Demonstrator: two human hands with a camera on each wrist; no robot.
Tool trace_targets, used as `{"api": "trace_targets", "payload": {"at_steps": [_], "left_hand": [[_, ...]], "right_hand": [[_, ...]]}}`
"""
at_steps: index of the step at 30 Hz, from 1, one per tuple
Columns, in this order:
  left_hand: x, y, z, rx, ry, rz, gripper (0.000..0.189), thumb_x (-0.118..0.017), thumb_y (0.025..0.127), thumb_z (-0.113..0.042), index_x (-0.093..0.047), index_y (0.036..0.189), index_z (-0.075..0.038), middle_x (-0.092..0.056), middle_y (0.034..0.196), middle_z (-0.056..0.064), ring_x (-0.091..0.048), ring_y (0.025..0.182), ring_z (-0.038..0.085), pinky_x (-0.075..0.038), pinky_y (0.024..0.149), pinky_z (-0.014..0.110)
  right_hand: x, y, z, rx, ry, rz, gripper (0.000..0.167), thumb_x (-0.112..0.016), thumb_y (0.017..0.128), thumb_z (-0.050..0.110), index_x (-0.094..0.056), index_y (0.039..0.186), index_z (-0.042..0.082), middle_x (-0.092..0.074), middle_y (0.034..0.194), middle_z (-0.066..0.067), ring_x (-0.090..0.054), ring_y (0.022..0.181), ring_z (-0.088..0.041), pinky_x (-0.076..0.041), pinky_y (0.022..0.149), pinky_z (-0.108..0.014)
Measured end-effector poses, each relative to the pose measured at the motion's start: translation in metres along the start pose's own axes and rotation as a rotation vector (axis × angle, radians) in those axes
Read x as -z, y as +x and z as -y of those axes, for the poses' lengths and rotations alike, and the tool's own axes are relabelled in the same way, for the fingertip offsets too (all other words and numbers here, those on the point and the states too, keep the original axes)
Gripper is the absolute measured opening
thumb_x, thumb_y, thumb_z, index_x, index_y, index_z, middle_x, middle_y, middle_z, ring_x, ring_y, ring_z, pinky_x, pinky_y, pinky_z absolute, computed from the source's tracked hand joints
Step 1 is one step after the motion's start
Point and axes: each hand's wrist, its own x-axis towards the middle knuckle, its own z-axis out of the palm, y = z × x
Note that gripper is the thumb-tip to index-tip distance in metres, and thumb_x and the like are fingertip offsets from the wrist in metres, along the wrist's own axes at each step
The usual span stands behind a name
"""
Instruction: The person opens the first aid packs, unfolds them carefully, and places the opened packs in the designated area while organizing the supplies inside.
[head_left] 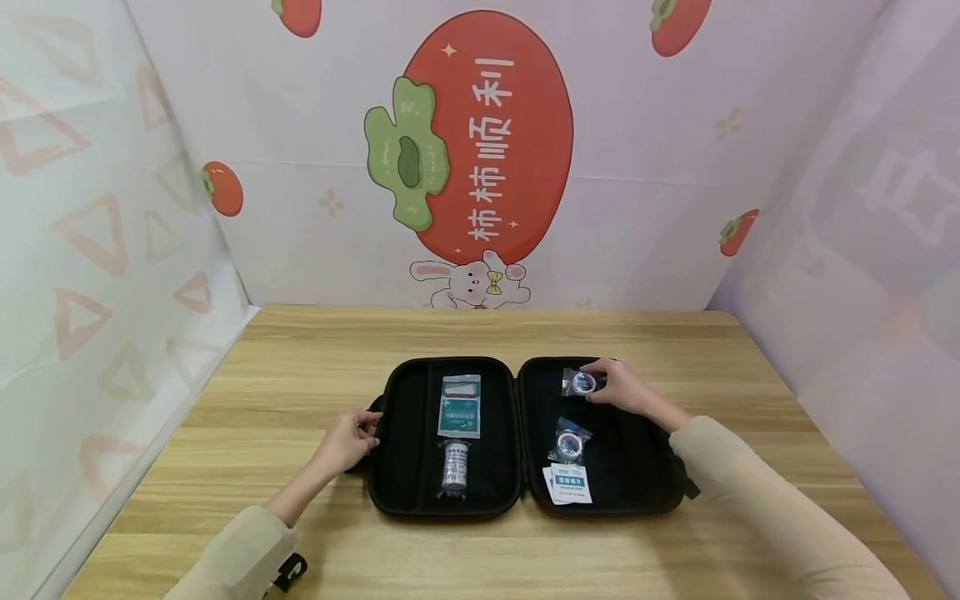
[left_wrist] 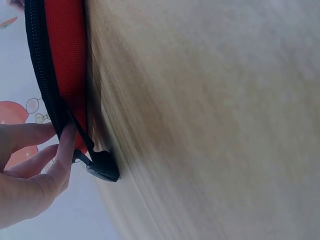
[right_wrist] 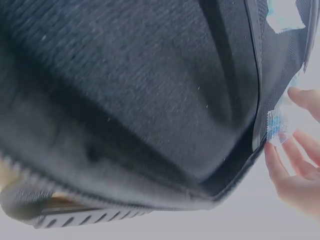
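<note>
An unzipped black-lined case [head_left: 405, 442] lies spread flat on the table, its outside red [left_wrist: 67, 55]. At the case's left edge, my left hand [head_left: 348, 440] pinches the zippered rim between thumb and fingers. My right hand [head_left: 622, 387] holds a clear-wrapped tape roll [head_left: 583, 382] at the top of the right half; its wrapper [right_wrist: 276, 125] shows between the fingers in the right wrist view. Below it in that half are a second wrapped tape roll [head_left: 570, 446] and small white packets [head_left: 572, 483]. The left half holds teal-and-white packets [head_left: 460, 417] above a wrapped bandage roll [head_left: 455, 468].
The wooden table [head_left: 315, 350] extends around the case on all sides. A printed cloth backdrop [head_left: 645, 167] rises behind its far edge, with more cloth at both sides. A black zipper pull tab [left_wrist: 104, 166] hangs beside the left hand.
</note>
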Motion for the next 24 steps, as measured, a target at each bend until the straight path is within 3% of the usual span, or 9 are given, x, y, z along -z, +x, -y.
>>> {"api": "trace_targets", "payload": {"at_steps": [9,17,24], "left_hand": [[0.0,0.0,0.002,0.003,0.004,0.0,0.039,-0.056,0.075,0.014,-0.052,0.114,0.013,-0.05,0.11,0.026,-0.058,0.068,0.018,-0.047,0.055,0.025],[0.0,-0.001,0.002,0.002,-0.004,0.0,0.039,-0.056,0.075,0.013,-0.051,0.114,0.013,-0.051,0.109,0.025,-0.058,0.067,0.018,-0.047,0.054,0.024],[0.0,-0.001,0.003,-0.008,0.006,0.002,0.039,-0.056,0.076,0.013,-0.051,0.115,0.013,-0.05,0.111,0.025,-0.057,0.066,0.018,-0.046,0.053,0.025]], "right_hand": [[0.013,-0.007,-0.008,-0.009,0.06,0.0,0.043,-0.064,0.073,-0.003,-0.051,0.112,-0.016,-0.051,0.107,-0.031,-0.053,0.079,-0.027,-0.044,0.062,-0.032],[0.022,-0.013,-0.014,0.037,-0.009,-0.046,0.041,-0.065,0.069,-0.006,-0.053,0.106,-0.018,-0.054,0.102,-0.03,-0.054,0.087,-0.038,-0.047,0.068,-0.042],[0.031,-0.019,-0.018,0.02,-0.077,-0.042,0.042,-0.065,0.068,-0.008,-0.053,0.106,-0.018,-0.053,0.104,-0.033,-0.056,0.074,-0.028,-0.043,0.058,-0.032]]}}
